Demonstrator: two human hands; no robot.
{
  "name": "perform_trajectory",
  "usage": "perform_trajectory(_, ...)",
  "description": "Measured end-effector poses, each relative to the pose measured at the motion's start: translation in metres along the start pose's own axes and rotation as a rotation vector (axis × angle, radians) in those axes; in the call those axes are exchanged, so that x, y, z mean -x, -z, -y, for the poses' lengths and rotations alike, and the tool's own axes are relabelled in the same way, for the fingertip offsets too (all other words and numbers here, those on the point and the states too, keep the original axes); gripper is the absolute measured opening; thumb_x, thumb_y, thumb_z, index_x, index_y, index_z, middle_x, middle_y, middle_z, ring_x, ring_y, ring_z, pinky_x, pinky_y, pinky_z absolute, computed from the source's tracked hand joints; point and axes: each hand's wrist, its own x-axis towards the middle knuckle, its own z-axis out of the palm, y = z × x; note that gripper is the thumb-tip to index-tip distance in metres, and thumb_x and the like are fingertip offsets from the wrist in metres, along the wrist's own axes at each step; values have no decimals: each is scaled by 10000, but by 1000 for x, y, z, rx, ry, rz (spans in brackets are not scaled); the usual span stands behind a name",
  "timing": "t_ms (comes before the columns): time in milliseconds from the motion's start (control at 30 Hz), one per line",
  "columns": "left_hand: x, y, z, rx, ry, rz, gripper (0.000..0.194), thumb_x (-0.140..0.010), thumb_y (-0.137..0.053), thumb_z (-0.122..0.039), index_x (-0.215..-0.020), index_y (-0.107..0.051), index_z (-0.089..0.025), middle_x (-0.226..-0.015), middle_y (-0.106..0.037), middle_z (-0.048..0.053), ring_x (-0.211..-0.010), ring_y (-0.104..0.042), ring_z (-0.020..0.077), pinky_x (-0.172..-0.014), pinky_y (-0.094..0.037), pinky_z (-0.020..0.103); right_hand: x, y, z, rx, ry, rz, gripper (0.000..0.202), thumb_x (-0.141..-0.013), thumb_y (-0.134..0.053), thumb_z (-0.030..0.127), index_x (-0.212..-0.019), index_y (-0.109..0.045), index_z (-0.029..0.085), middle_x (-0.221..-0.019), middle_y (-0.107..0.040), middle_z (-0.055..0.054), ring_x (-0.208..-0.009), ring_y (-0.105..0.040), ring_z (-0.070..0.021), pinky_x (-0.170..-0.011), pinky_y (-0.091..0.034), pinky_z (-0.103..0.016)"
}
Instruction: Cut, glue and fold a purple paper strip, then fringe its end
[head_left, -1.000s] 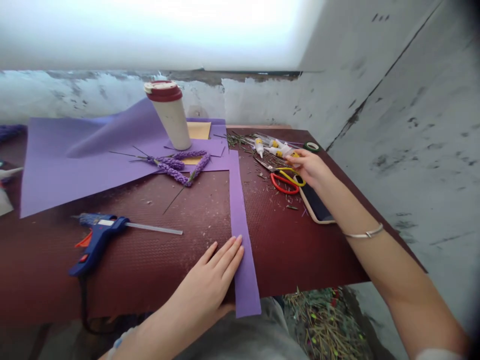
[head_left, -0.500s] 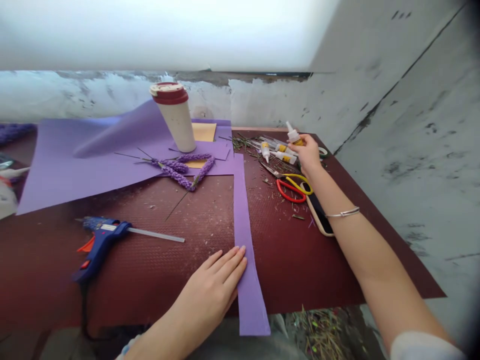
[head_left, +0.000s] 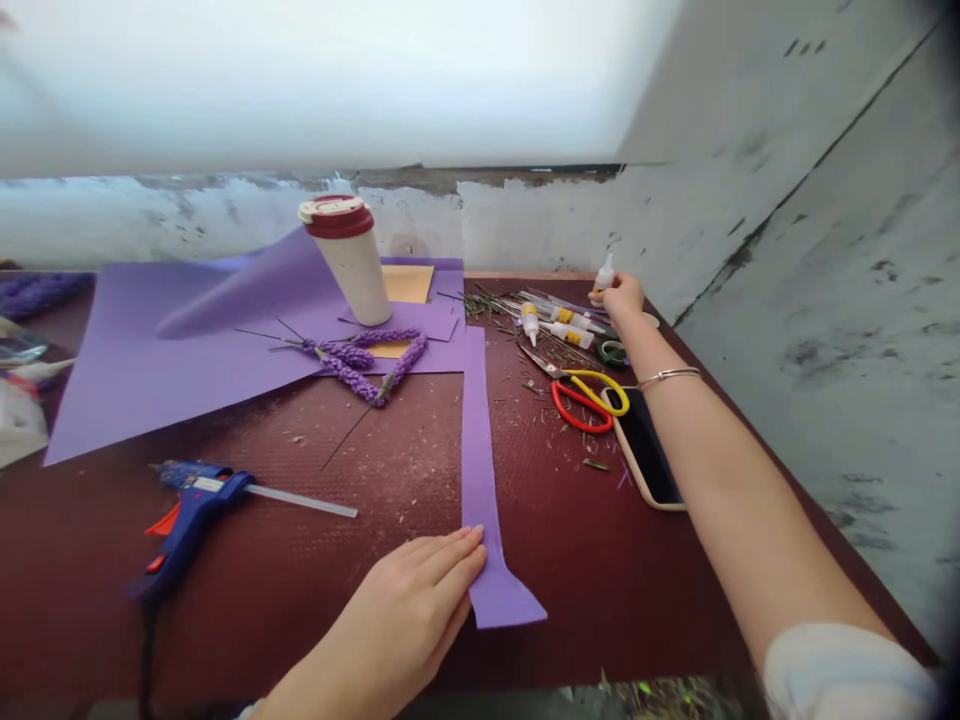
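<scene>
A long purple paper strip (head_left: 478,440) runs from the larger purple sheet (head_left: 225,350) toward the table's front edge. My left hand (head_left: 420,600) lies on the near part of this strip, its fingers stretched out and pressing on the left edge. At the back right, my right hand (head_left: 624,298) pinches a small white glue bottle (head_left: 604,275), nozzle up. More small bottles (head_left: 571,333) lie just left of that hand, among thin stems. Scissors (head_left: 589,397) with one red and one yellow handle rest below them.
A blue glue gun (head_left: 195,515) lies at the left. A lidded cup (head_left: 351,265) stands on the purple sheet behind purple flower stems (head_left: 352,365). A phone (head_left: 645,450) lies under my right forearm; walls border the back and right.
My right hand has moved slightly right with the glue bottle, now more upright. The near end of the strip has shifted up and flares to the right. The view has tilted slightly.
</scene>
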Motion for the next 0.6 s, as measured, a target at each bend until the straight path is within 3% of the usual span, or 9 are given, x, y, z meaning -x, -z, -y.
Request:
perform_trajectory(200,3,0,5,55,9,62,474,-856,-432,-29,-1206,-735,-131,-1264,-766,76,-1045,-791,191,-905,-647,289,6,1,0,185,-159,-16,379,-994,-669,365,-1321,-624,178,-1332,-651,-110,-1122,-678,-259,-935,-593,-478)
perform_trajectory(333,7,-1,8,100,65,110,522,-819,-476,-29,-1268,-711,-150,-1321,-737,69,-1085,-778,194,-920,-640,301,15,3,8,229,-206,-28,487,-752,-892,230,-1161,-667,93,-1202,-722,-171,-1149,-668,-309,-1002,-521,-446)
perform_trajectory(400,9,-2,8,132,87,117,487,-849,-503,-58,-1278,-711,-158,-1335,-729,69,-1102,-772,202,-928,-638,313,24,12,16,233,-194,-42,565,-686,-912,210,-1161,-640,73,-1201,-714,-201,-1176,-649,-314,-1015,-487,-417)
perform_trajectory(500,10,-5,8,197,129,90,399,-936,-505,-101,-1260,-726,-175,-1331,-733,61,-1109,-770,200,-943,-635,330,58,44,33,240,-110,-93,492,-770,-816,252,-1180,-603,83,-1310,-641,-209,-1265,-585,-281,-1068,-414,-378)
perform_trajectory(567,12,-8,7,239,157,48,361,-993,-484,-127,-1249,-733,-181,-1319,-741,59,-1115,-768,201,-953,-635,347,105,75,44,254,-43,-153,432,-745,-816,211,-1112,-597,143,-1311,-627,-168,-1262,-561,-270,-1070,-402,-372)
perform_trajectory(600,12,-10,7,255,165,23,351,-1013,-475,-144,-1249,-733,-178,-1313,-743,64,-1120,-766,204,-954,-636,356,137,90,50,251,39,-170,388,-735,-813,204,-1054,-597,166,-1218,-655,-137,-1164,-600,-266,-1011,-440,-376)
